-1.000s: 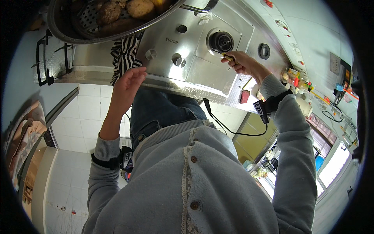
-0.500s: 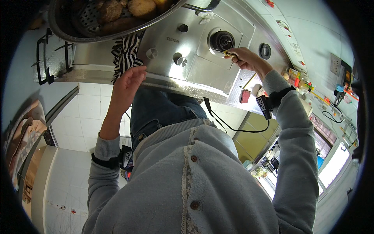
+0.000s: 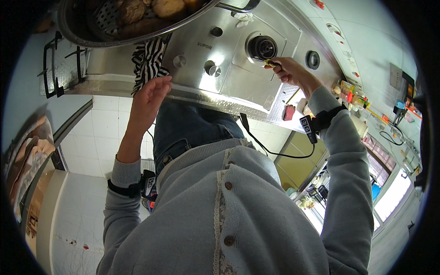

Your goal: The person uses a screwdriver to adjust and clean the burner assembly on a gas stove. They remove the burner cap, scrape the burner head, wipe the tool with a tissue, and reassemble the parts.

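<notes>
Our left hand (image 3: 153, 93) hangs half-curled, seemingly bare, beside a striped cloth (image 3: 150, 62), while our right hand (image 3: 289, 72) pinches a small yellow-and-black tool (image 3: 272, 63) at the near edge of the burner (image 3: 265, 47). The work looks unfinished to us: the burner's dark coils sit exposed, a black ring (image 3: 309, 60) lying apart.

Blown-out window (image 3: 393, 198), glare on stovetop (image 3: 233, 71), black fisheye rim
</notes>
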Demonstrator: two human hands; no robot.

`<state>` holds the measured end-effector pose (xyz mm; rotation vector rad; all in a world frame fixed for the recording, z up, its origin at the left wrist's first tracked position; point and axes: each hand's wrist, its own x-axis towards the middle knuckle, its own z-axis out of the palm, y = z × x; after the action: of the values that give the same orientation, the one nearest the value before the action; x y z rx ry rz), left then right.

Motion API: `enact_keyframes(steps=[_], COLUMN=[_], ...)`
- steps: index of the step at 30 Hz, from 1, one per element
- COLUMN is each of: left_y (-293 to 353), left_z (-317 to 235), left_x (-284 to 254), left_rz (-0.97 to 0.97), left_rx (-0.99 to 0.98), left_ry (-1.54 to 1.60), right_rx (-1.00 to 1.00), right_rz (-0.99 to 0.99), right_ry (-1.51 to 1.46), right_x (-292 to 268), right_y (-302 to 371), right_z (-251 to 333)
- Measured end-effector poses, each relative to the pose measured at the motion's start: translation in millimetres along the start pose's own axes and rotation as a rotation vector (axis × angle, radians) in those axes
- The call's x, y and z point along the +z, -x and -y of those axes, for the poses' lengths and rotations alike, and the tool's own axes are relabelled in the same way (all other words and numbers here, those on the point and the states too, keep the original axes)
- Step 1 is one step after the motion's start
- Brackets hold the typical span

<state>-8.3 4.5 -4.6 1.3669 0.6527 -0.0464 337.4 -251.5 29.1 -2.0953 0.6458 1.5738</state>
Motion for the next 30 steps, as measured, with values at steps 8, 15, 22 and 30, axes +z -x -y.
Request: enact_keyframes(steps=[8, 15, 22, 30], left_y=[0.4, 1.4, 2.1, -1.1], left_z=[-2.1, 0.9, -0.8, 0.8], left_x=[-1.2, -0.9, -3.9, -0.9], left_rz=[-0.005, -0.006, -0.015, 0.007], left_rx=[-0.002, -0.009, -0.001, 0.020], left_ry=[-0.054, -0.017, -0.002, -0.018], right_rx=[-0.967, -0.183, -0.980, -0.394], right_rz=[-0.539, -0.020, -0.452, -0.230], right_ry=[1.406, 0.431, 1.340, 0.546], right_x=[12.7, 4.6, 8.5, 15.3], right_y=[12.9, 1.5, 12.3, -7.4], right_z=[-28.9, -3.3, -23.8, -6.6])
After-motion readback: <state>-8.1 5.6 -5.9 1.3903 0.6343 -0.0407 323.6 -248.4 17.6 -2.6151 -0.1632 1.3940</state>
